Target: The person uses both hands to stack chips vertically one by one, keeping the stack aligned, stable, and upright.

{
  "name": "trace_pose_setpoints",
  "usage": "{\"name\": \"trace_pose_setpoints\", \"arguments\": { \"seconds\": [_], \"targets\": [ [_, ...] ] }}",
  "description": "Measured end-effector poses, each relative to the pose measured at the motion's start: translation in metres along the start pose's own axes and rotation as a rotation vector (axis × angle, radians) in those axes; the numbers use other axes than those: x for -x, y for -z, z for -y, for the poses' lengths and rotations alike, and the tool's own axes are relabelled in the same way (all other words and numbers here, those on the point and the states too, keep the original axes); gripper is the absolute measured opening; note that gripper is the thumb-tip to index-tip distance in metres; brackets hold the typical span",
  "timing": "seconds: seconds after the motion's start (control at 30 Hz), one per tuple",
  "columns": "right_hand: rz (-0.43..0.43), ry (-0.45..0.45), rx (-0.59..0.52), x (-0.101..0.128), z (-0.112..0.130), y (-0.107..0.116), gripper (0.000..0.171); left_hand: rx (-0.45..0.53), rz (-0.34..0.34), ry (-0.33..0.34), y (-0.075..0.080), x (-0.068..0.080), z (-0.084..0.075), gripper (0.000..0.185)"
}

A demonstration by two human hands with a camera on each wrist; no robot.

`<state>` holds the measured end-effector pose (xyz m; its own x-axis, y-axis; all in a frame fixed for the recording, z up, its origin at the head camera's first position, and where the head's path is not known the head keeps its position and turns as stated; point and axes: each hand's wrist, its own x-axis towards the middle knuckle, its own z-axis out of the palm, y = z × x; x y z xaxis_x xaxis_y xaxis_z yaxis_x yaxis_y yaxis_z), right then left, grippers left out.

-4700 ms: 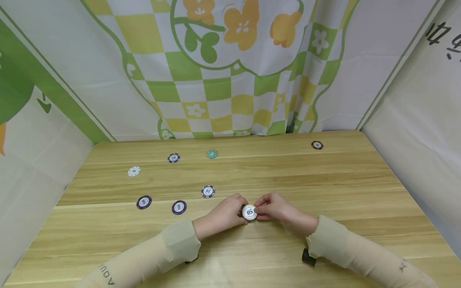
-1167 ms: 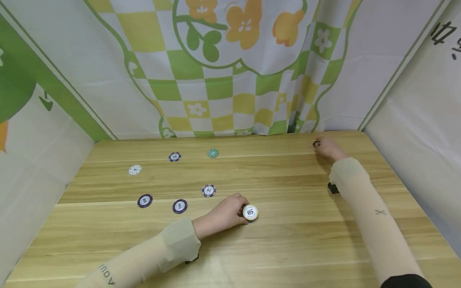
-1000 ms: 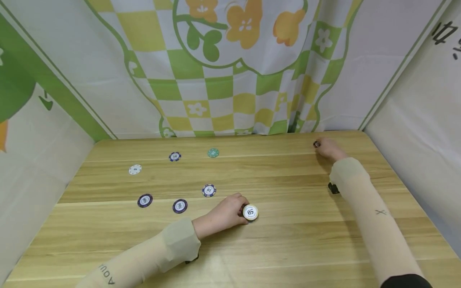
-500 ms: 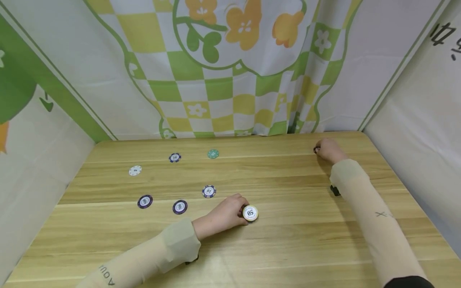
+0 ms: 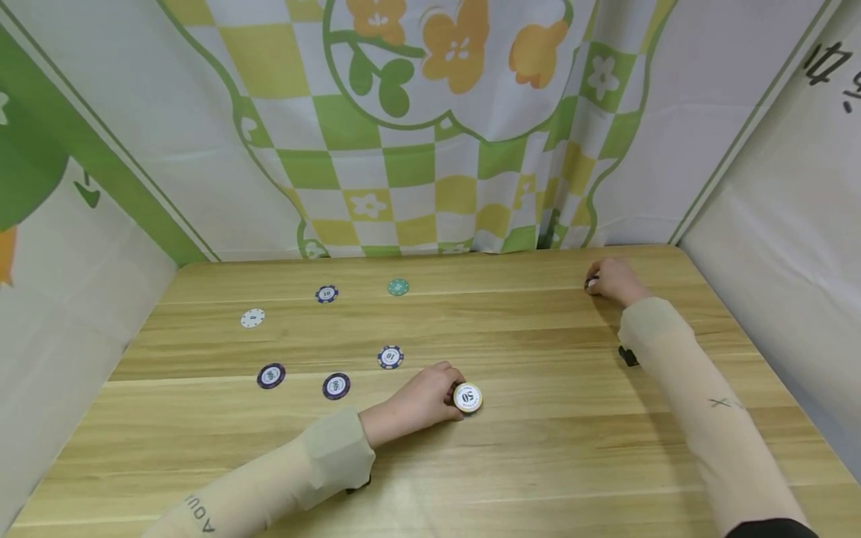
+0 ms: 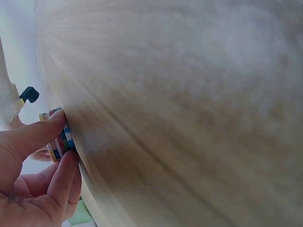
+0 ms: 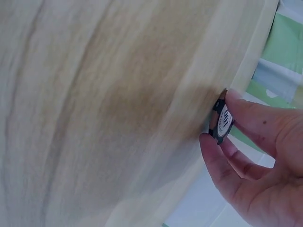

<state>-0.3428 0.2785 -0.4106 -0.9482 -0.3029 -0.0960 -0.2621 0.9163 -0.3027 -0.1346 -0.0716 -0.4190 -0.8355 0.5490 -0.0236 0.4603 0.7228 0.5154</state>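
Note:
My left hand [image 5: 420, 396] grips a stack of poker chips [image 5: 467, 397] near the table's middle; the top chip is white with a yellow rim and reads 50. In the left wrist view, thumb and fingers hold that stack by its edges, showing layers of several colours. At the far right, my right hand [image 5: 613, 281] pinches a single black poker chip [image 7: 222, 122] between thumb and fingers. Its face reads 100 in the right wrist view. The chip looks tilted, close to the tabletop; whether its lower edge touches is hard to tell.
Loose chips lie flat on the left half of the wooden table [image 5: 538, 463]: two dark purple ones [image 5: 271, 376], two blue ones [image 5: 390, 357], a white one [image 5: 252, 318] and a green one [image 5: 398, 287]. A checkered curtain [image 5: 430, 164] hangs behind the back edge.
From beside the stack, my right hand has reached to the far right and taken hold of the black chip, shifting it slightly toward the front. The left hand stays on the stack.

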Motion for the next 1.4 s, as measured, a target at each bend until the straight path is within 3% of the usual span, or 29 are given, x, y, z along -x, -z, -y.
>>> {"name": "trace_pose_setpoints", "arguments": {
  "seconds": [0.07, 0.17, 0.3, 0.47, 0.77, 1.0, 1.2, 1.4],
  "targets": [
    [-0.035, 0.028, -0.048, -0.010, -0.019, -0.008, 0.026, 0.007, 0.001, 0.000, 0.000, 0.000, 0.000, 0.038],
    [-0.035, 0.007, -0.094, -0.016, -0.029, -0.012, 0.022, 0.012, 0.002, 0.002, 0.000, 0.000, 0.000, 0.038],
    [-0.004, -0.080, -0.131, -0.002, -0.006, -0.001, 0.023, 0.007, -0.003, -0.002, 0.001, -0.001, -0.001, 0.038],
    [0.016, -0.101, -0.248, 0.019, 0.015, 0.011, 0.024, 0.006, -0.006, -0.007, 0.002, -0.001, -0.002, 0.037],
    [0.202, -0.245, -0.578, 0.030, 0.021, 0.016, 0.029, 0.004, -0.001, -0.005, 0.001, 0.000, -0.001, 0.038],
    [0.276, -0.306, -0.742, 0.037, 0.027, 0.016, 0.035, 0.009, 0.004, 0.001, 0.001, 0.000, -0.001, 0.038],
    [0.314, -0.283, -0.770, 0.042, 0.037, 0.014, 0.036, 0.014, 0.003, -0.001, 0.001, 0.000, 0.000, 0.038],
    [0.337, -0.250, -0.775, 0.046, 0.048, 0.011, 0.037, -0.010, -0.023, -0.046, -0.001, 0.001, 0.001, 0.037]
  ]
}}
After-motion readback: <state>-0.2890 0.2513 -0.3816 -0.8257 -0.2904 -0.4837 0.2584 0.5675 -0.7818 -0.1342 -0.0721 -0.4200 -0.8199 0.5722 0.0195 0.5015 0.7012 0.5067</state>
